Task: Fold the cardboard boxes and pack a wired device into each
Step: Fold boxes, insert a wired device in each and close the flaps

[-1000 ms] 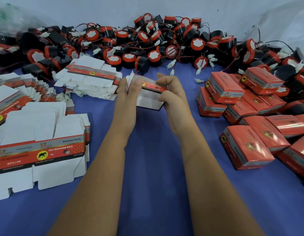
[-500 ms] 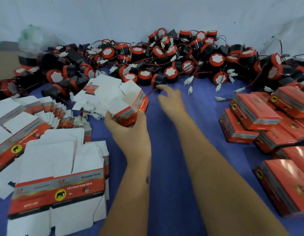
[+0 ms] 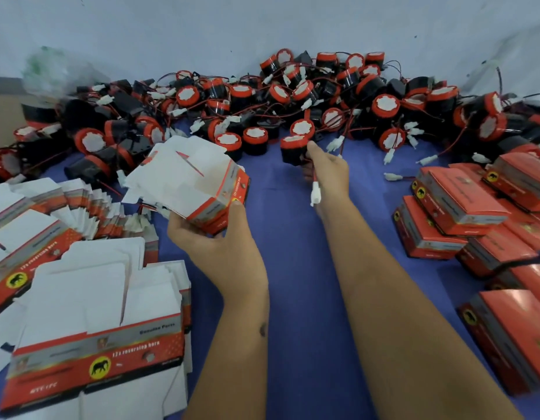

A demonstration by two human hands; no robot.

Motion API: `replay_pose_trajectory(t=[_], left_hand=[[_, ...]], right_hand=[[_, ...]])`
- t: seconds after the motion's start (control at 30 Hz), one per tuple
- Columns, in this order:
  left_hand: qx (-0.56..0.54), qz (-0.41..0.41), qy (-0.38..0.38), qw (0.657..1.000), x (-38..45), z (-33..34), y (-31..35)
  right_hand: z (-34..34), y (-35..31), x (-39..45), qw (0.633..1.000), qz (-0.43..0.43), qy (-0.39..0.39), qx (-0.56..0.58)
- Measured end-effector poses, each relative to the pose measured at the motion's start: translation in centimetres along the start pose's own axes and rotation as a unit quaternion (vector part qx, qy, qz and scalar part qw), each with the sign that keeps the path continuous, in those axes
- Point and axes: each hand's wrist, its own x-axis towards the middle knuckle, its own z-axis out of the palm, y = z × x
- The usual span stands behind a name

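Observation:
My left hand (image 3: 211, 234) grips a folded red and white cardboard box (image 3: 199, 183) from below, its white top flaps standing open. My right hand (image 3: 324, 169) holds a black wired device (image 3: 293, 150) with a red and white face, just lifted at the front edge of the pile. The device's red wire and white plug (image 3: 315, 192) hang down below my right hand. The box and the device are a hand's width apart above the blue cloth (image 3: 293, 237).
A big pile of wired devices (image 3: 293, 95) runs along the back wall. Flat unfolded boxes (image 3: 81, 313) lie stacked at the left. Closed red boxes (image 3: 474, 213) are stacked at the right. Loose white plugs (image 3: 392, 177) lie on the cloth.
Both hands were folding the box; then my left hand kept the box alone while my right hand reached to the pile and took hold of a device.

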Motion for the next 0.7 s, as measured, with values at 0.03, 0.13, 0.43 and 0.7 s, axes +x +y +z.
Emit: replay_pose_trajectory(t=[0.03,0.13,0.43,0.7], left_hand=[[0.008,0.002,-0.001,1.0,-0.1,0.2,-0.1],[0.037,0.011,-0.029,0.999,-0.4,0.2,0.4],[0.19,0.039,-0.131,0.972,-1.4,-0.4,0.5],[0.275,0.056,-0.148,0.948,-1.3,-0.6,0.2]], right_hand=[[-1.0,-0.5,-0.5,1.0,0.019,-0.007,0.015],[-4.4,-1.0,-2.8,0.995,0.041,-0.086,-0.021],[-10.0,-1.8,-8.0,0.886,-0.091,-0.141,-0.431],[-5.5,0.6,-11.1,0.81,-0.195,-0.065,-0.549]])
